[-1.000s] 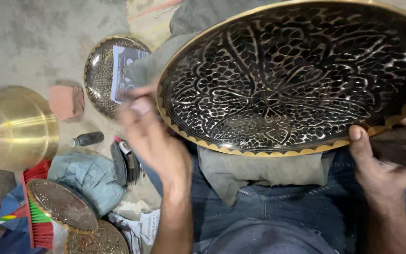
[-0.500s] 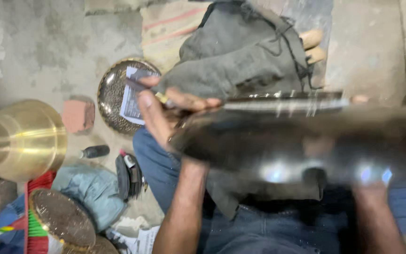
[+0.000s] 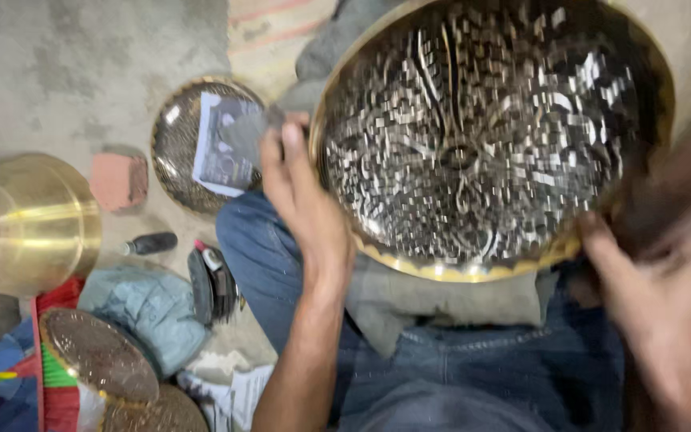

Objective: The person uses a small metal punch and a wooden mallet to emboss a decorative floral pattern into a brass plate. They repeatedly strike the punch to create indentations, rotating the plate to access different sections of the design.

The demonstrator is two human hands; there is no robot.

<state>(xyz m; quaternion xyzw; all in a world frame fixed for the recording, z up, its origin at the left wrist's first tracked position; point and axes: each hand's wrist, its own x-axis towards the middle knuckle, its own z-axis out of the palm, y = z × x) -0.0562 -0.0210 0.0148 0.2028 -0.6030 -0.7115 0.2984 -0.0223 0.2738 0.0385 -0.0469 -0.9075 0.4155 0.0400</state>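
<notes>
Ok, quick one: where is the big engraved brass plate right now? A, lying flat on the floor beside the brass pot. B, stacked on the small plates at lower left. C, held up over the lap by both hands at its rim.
C: the big engraved brass plate is up over the lap, with the left hand and the right hand at opposite sides of its rim.

Engraved brass plate [image 3: 481,136]: glossy metal, embossed black-and-silver face, polished gold rim. Brass vessel [image 3: 25,224]: smooth, shiny. Cloth [image 3: 449,300] on lap: matt grey. Floor [image 3: 81,72]: rough concrete.
</notes>
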